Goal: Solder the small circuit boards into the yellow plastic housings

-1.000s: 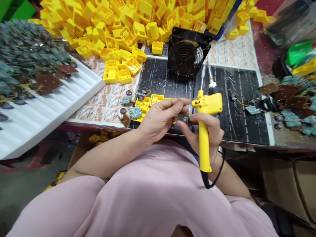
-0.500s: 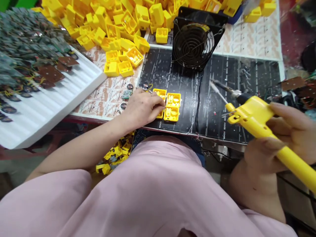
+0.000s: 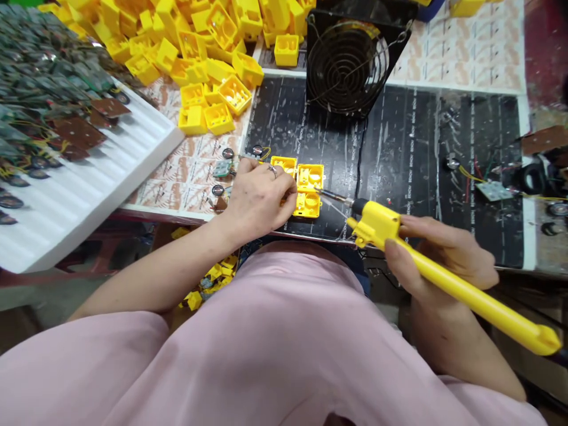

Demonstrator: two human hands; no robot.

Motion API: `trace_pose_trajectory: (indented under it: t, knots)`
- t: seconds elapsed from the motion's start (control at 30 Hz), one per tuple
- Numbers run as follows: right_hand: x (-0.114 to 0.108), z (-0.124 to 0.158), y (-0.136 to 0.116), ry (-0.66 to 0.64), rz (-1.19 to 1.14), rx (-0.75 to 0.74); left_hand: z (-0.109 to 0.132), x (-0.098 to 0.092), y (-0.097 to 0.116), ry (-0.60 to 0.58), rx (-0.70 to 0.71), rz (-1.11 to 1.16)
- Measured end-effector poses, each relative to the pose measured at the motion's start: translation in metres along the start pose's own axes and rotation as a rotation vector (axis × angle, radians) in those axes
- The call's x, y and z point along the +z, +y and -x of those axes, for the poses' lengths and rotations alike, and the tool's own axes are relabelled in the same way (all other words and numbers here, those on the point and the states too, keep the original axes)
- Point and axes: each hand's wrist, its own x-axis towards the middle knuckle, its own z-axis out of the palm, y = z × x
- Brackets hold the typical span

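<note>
My right hand (image 3: 444,254) is wrapped round a yellow soldering iron (image 3: 426,266). Its metal tip reaches in over a group of small open yellow plastic cases (image 3: 309,205) on the black mat. My left hand (image 3: 262,195) rests at the left of these cases with thumb and fingers pinched together. It partly covers the left-hand cases, and whatever the pinch holds is hidden. Close by on its left lie a small green circuit board (image 3: 223,169) and round black speakers (image 3: 218,190).
A black fan (image 3: 344,68) stands behind the cases, its cord running forward over the mat. Yellow cases (image 3: 190,47) are heaped at the back left. A white foam tray (image 3: 146,154) carries wired circuit boards. More wired parts (image 3: 494,190) lie at the right.
My right hand has brought the soldering iron leftward, so its tip now meets the yellow cases. My left hand stays beside them. The view has shifted slightly.
</note>
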Motion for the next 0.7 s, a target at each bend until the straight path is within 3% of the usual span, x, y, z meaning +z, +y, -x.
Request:
trace_pose_trajectory:
  t: [0.17,0.33,0.5,0.7]
  knots:
    - [0.009,-0.013,-0.003,-0.123,0.014,-0.155,-0.001,0.0,0.002,-0.033,0.01,0.001]
    - [0.016,-0.019,-0.006,-0.184,0.067,-0.203,-0.003,-0.001,0.001,0.002,0.075,-0.058]
    - [0.017,-0.026,-0.009,-0.236,0.083,-0.261,-0.011,-0.007,0.001,-0.076,0.119,-0.045]
    - [-0.001,-0.028,-0.011,-0.202,0.125,-0.14,-0.014,-0.009,-0.001,-0.101,0.102,-0.002]
